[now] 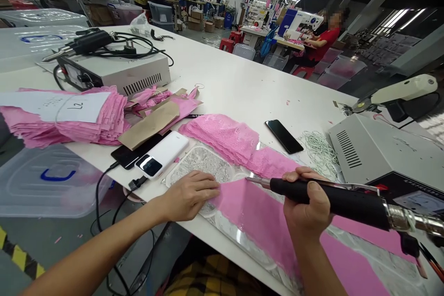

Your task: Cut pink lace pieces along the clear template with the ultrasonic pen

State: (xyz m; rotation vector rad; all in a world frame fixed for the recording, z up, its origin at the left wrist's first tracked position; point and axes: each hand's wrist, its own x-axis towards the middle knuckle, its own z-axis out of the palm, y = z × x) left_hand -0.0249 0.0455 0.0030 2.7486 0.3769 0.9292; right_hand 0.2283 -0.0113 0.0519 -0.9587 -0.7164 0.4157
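Note:
My left hand [191, 194] rests on the near left end of a flat pink fabric piece [258, 217], fingers together and lying on the cloth. In my right hand [310, 203] is a black-handled ultrasonic cutter [350, 203], gripped around the handle with the thumb on top. Its slim metal tip points left and meets the fabric's upper edge, a little right of my left hand. Beneath the cloth lies a clear, patterned sheet [201, 164]. Just beyond the tip is a stack of pink lace pieces [225, 138].
A white power bank [169, 150] and tied pink lace bundle [79, 120] are at left, before a control box [128, 71] bearing another cutter [86, 44]. A phone [283, 136], pale green cord [319, 152] and second control box [388, 148] sit at right. Co-workers sit farther back.

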